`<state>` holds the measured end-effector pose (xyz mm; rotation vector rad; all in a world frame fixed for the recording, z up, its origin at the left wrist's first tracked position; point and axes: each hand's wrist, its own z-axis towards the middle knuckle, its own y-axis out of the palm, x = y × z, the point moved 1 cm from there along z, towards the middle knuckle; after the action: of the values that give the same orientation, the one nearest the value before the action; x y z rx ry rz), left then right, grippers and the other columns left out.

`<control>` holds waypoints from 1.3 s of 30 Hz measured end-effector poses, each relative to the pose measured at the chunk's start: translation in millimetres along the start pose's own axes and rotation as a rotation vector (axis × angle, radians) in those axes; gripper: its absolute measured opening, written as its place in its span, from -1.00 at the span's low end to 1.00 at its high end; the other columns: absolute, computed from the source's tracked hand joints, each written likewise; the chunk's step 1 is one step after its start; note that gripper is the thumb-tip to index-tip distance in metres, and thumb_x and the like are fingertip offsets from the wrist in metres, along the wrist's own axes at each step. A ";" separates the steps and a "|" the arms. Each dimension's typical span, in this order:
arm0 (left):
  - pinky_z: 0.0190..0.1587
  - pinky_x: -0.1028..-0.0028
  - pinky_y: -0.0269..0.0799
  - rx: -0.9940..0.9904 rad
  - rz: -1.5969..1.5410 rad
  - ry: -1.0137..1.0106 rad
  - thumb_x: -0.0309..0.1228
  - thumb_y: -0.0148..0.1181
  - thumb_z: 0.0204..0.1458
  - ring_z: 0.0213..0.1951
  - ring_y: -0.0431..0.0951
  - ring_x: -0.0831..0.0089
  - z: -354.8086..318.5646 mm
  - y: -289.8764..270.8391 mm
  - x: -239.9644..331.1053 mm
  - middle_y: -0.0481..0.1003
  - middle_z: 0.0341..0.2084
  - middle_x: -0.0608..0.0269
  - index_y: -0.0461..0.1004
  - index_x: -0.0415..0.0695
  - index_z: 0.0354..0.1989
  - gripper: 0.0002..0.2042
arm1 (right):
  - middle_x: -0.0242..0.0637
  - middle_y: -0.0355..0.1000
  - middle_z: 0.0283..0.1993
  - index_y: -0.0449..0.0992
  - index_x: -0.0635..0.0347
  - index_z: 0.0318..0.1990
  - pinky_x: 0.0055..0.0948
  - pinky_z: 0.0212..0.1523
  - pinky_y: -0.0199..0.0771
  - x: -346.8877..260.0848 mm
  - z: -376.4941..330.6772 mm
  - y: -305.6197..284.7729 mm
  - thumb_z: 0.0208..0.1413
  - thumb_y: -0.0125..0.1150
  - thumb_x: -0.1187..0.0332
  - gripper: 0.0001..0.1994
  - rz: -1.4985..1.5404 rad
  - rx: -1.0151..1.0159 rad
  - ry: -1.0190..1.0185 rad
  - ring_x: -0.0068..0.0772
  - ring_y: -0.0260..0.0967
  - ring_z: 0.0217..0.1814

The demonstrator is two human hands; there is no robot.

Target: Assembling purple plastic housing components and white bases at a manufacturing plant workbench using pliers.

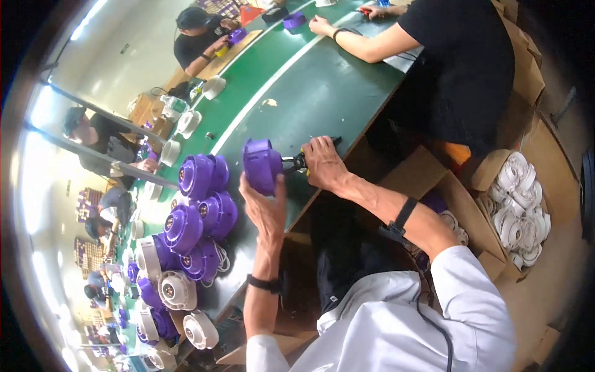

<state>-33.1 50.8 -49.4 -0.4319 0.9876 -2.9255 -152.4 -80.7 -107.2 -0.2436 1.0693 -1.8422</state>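
My left hand (266, 211) grips a purple round plastic housing (261, 166) from below, thumb on its right side, holding it above the workbench. Closed around the handles of black-and-yellow pliers (295, 163), my right hand (326, 166) is to the right of the housing. The pliers' dark jaws point left and meet the housing's right side; whether they pinch anything there is too small to tell. To the left of my left hand rises a pile of similar purple housings (184, 229), with white ones (177, 290) among them.
A green conveyor belt (238, 80) runs beyond the bench (322, 99), carrying white round parts (188, 124). Co-workers sit across it, and a person in black (458, 68) works at my far right. Open cardboard boxes (558, 161) with white parts (519, 211) stand to my right.
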 end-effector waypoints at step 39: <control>-0.01 0.37 0.40 0.199 -0.375 -0.579 -0.12 0.27 0.04 -0.10 0.49 0.22 36.4 -5.8 -41.6 0.46 -0.14 -0.10 0.26 -0.46 0.07 -0.36 | 0.00 0.46 -0.21 0.45 0.21 -0.07 0.01 0.01 0.38 1.5 53.3 3.1 0.03 0.19 0.21 -0.64 0.263 -0.208 0.241 -0.04 0.44 -0.11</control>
<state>17.0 38.5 -28.8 -1.4767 0.5757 -2.8460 -120.9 -112.6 -78.2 0.0005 1.3926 -1.5517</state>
